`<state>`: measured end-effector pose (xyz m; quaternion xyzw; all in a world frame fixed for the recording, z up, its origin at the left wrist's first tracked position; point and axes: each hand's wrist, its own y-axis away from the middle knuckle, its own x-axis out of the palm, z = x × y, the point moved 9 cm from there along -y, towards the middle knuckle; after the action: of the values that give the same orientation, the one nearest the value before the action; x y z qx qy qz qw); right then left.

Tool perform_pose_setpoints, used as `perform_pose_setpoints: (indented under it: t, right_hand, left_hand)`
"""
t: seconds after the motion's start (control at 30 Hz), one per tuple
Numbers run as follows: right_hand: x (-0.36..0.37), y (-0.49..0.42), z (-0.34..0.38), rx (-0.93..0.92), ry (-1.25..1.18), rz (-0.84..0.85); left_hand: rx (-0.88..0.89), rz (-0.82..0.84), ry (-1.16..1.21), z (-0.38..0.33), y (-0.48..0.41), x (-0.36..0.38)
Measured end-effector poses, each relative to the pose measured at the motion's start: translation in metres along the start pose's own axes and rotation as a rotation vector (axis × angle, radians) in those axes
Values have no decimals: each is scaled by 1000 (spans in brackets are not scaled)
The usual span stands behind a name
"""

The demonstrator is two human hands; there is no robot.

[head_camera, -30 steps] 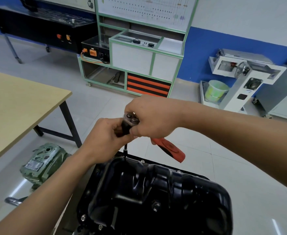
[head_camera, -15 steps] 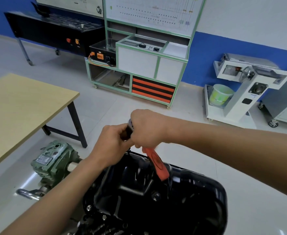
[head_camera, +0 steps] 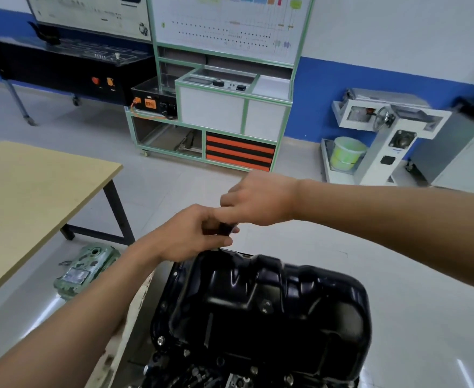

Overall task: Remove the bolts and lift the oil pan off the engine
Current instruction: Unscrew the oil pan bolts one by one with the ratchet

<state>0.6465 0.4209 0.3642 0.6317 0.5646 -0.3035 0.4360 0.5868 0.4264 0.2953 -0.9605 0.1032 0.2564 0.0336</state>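
**Head view**

- Left hand [head_camera: 191,233]: gripping a short dark tool [head_camera: 225,228], fingers curling round it. Hovering just above the far left corner of the pan.
- Right hand [head_camera: 258,201]: reaching in from the right, fingers bending downward. Touching the left hand just above the tool. Blurring too much to tell whether it is holding anything.
- Pan [head_camera: 272,303]: black and glossy, sitting bottom-up on the engine [head_camera: 202,375]. Filling the lower centre of the frame.
- Bolt [head_camera: 161,340]: sitting in the pan's flange on the near left side. Other fasteners along the near edge are blurring into the engine parts and cannot be counted.
- Counter [head_camera: 34,197]: pale wooden top on dark legs, standing at the left, apart from the pan.
- Gearbox [head_camera: 84,273]: green, lying on the floor [head_camera: 398,275] between counter and engine.
- Cabinet [head_camera: 230,113]: green-framed, standing against the far wall. Showing orange and black drawers low down and a diagram board above.
- Console [head_camera: 62,68]: black, standing on wheeled legs left of the cabinet.
- Bucket [head_camera: 345,152]: pale green, sitting in the base of a white stand [head_camera: 387,141] at the far right.
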Motion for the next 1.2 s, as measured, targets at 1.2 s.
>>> perform_pose_setpoints:
  t: [1.2]
  right_hand:
    - [3,-8,-24,511,-103,267]
  left_hand:
    - [124,-20,116,10,-21,-12]
